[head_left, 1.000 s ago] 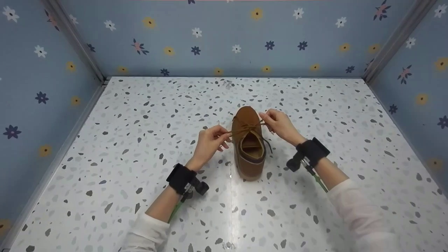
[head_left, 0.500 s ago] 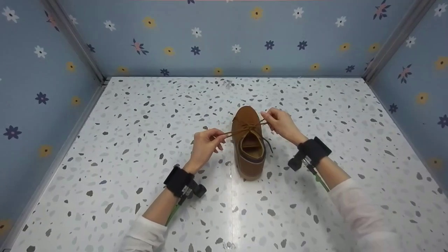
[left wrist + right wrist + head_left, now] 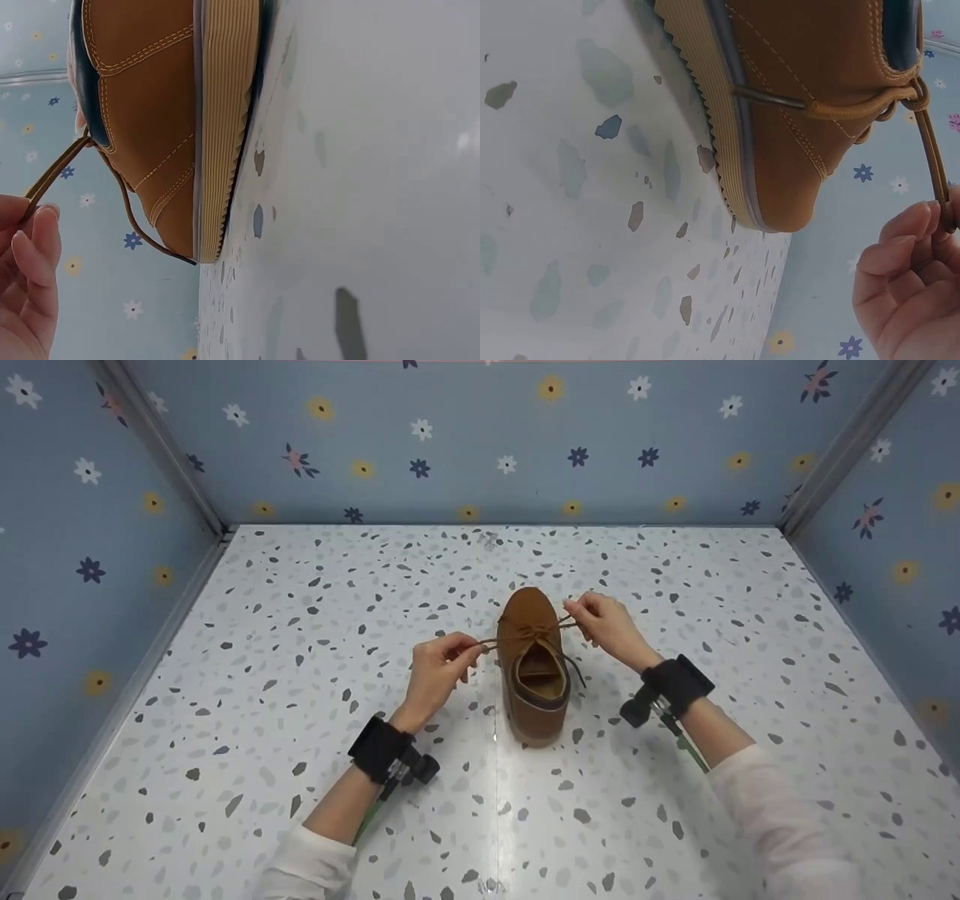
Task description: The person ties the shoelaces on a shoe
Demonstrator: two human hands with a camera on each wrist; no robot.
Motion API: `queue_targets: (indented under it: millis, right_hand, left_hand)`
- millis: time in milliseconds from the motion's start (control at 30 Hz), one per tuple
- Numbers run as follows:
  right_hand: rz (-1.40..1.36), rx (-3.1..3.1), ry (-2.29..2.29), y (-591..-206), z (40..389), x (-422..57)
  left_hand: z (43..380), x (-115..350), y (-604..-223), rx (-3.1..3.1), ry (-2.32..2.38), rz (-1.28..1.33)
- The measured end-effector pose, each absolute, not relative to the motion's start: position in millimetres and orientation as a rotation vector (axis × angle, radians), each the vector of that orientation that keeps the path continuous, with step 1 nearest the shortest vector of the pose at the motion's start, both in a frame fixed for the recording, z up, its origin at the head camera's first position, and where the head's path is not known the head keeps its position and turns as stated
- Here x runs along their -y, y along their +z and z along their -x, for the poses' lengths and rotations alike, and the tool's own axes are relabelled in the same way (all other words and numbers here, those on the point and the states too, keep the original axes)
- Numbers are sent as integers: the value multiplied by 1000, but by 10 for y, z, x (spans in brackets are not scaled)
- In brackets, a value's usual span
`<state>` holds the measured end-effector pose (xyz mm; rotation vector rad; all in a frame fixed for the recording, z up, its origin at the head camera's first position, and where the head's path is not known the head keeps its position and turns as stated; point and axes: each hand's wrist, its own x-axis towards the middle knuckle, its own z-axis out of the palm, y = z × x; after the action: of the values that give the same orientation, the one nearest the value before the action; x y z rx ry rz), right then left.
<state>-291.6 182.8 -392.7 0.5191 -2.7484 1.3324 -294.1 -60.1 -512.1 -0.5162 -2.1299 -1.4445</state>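
Note:
A brown lace-up shoe [image 3: 541, 720] stands upright on its ridged tan sole, toe pointing away. Its brown shoelace [image 3: 54, 174] is drawn out to both sides from a knot over the tongue. To the left of the shoe, my left hand [image 3: 439, 671] pinches one doubled loop of lace between thumb and fingers. On the other side, my right hand [image 3: 609, 626] pinches a second loop [image 3: 932, 161], pulled taut from the knot. One loose lace end with a dark tip [image 3: 769, 98] hangs down the shoe's right side; another droops on its left side.
The speckled white tabletop [image 3: 337, 585] spreads around the shoe. Blue flowered panels [image 3: 480, 435] rise at the back and both sides. Black camera straps [image 3: 679, 684] wrap both wrists, with green cables running down the forearms.
My left hand has moved left, away from the shoe, drawing its loop out longer. My right hand has shifted slightly right with its loop. The shoe has stayed in place.

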Motion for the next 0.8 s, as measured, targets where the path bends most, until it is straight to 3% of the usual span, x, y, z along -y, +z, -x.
queue_targets:
  millis: [267, 567, 700, 800]
  right_hand:
    - [-486, 2736, 1363, -3930, 2911, -1816]
    - [-514, 2733, 1449, -3929, 2923, -1802]
    - [-536, 2708, 1477, -3941, 2923, -1809]
    - [-544, 2694, 1483, -3932, 2917, -1826]
  left_hand:
    - [2859, 600, -5040, 2189, -1596, 526]
    - [2449, 446, -4202, 2329, -1740, 760]
    - [2450, 419, -4205, 2337, -1727, 826]
    - [2575, 431, -4428, 2332, -1747, 837]
